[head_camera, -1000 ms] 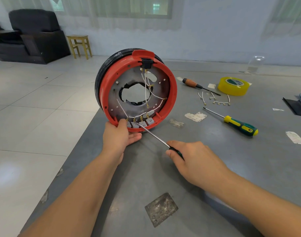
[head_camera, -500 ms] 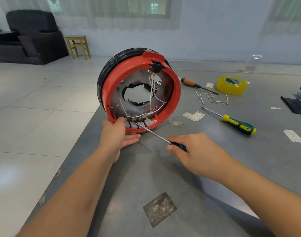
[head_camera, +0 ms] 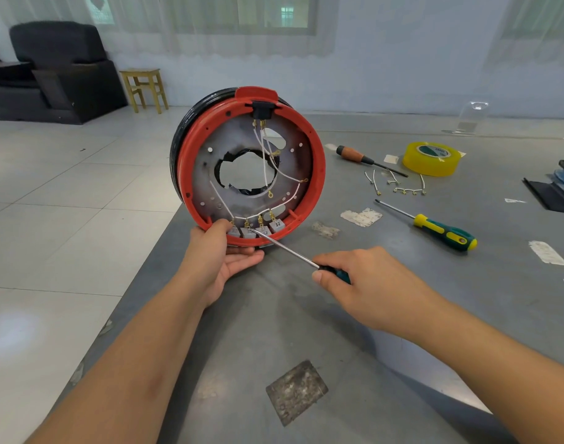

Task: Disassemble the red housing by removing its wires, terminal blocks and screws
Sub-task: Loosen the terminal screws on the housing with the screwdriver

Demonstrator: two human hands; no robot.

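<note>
The round red housing (head_camera: 316, 174) stands on edge at the table's left side, its open face toward me. White wires (head_camera: 268, 161) run from a black connector at its top to several grey terminal blocks (head_camera: 276, 226) along its bottom rim. My left hand (head_camera: 221, 251) grips that bottom rim, thumb inside, fingers under it. My right hand (head_camera: 364, 283) holds a thin screwdriver (head_camera: 287, 249) by its dark handle. Its tip touches the middle terminal blocks.
On the grey table (head_camera: 306, 331) to the right lie a green-yellow screwdriver (head_camera: 441, 232), a brown-handled screwdriver (head_camera: 361, 157), a yellow tape roll (head_camera: 431, 158) and several loose removed wires (head_camera: 396, 184). The table's left edge runs just beside the housing. Tape scraps dot the surface.
The housing has turned back to face me more squarely, its top connector now centred. The screwdriver tip stays at the terminal blocks. Both hands keep their grips.
</note>
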